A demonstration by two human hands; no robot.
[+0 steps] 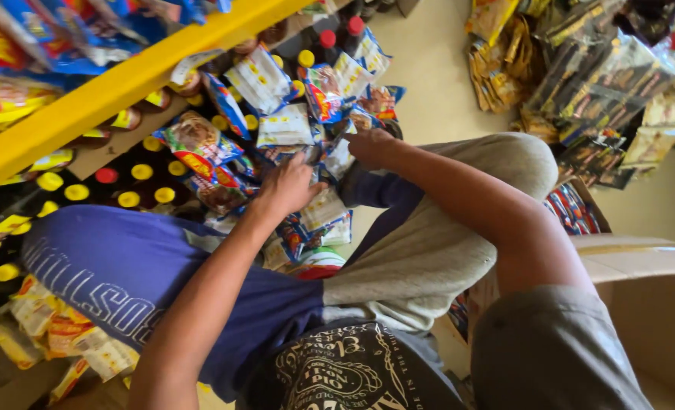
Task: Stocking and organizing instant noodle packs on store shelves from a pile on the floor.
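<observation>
Down among the heap of small snack packets (277,129), both my hands are busy: my left hand (288,186) lies palm-down on the pile with fingers curled over a packet beneath it, though I cannot tell whether it truly grips it or only presses on it. My right hand (369,146) reaches in from the other side, fingers bent into the same heap just beyond the left; how far it is closed, and on what, is hidden by the packets around it. The packets lie loose and overlapping on top of rows of dark bottles with yellow caps (144,186), which stand upright on the low shelf beyond and to the left of my left hand, so the bags rest on the caps rather than on a flat surface. A yellow shelf rail (117,87) runs above them. My knees flank my arms as I crouch. Behind my right arm sits an open cardboard box (641,266), and farther off hang dark and gold packets (596,83).
</observation>
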